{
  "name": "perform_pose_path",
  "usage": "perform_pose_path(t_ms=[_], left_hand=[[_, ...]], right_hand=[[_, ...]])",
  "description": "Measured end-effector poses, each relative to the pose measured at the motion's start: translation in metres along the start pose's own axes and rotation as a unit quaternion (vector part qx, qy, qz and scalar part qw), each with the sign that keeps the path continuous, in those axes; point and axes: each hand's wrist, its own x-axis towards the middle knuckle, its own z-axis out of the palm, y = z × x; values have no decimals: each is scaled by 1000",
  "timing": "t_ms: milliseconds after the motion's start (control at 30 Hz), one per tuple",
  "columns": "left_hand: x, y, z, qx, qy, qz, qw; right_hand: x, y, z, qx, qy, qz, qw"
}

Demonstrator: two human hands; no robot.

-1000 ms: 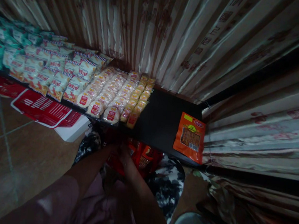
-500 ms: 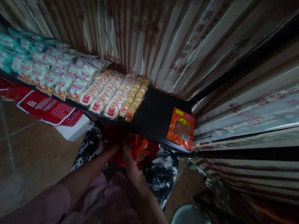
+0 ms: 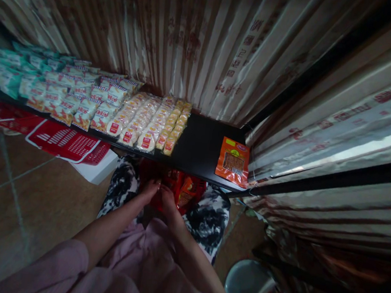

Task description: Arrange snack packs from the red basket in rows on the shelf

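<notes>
My left hand (image 3: 151, 188) and my right hand (image 3: 166, 195) are close together over my lap, fingertips nearly meeting. Their fingers look drawn in, but shadow hides whatever they may hold. Below and beyond them is a dark red container (image 3: 156, 203), partly under the shelf edge. Red and orange snack packets (image 3: 187, 191) lie in it, just right of my right hand. On the black shelf (image 3: 199, 142) above, a flat orange snack packet (image 3: 233, 162) rests at the right end.
Rows of yellow packs (image 3: 170, 139), round white-wrapped crackers (image 3: 146, 141), pale blue bags (image 3: 85, 111) and teal bags (image 3: 8, 79) fill the shelf's left. Beneath hang red baskets (image 3: 64, 141) beside a white box (image 3: 97, 166). Curtains (image 3: 206, 49) enclose the back and right. A bucket (image 3: 246, 284) stands lower right.
The view has shifted slightly. My hands have come a little more into sight from the shadow under the shelf edge, still close together. The shelf goods look unchanged.
</notes>
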Motion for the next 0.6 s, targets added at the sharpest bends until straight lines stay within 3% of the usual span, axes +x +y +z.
perform_pose_path(t_ms=[267,400,600], left_hand=[[-13,20,2,-31,-27,20,999],[-13,24,2,-49,-20,23,998],[-16,30,-1,-50,-25,27,998]], right_hand=[[-10,-23,-13,10,5,-12,1000],[-18,-32,-15,14,-22,-29,999],[-19,-34,-18,1,-5,-60,998]])
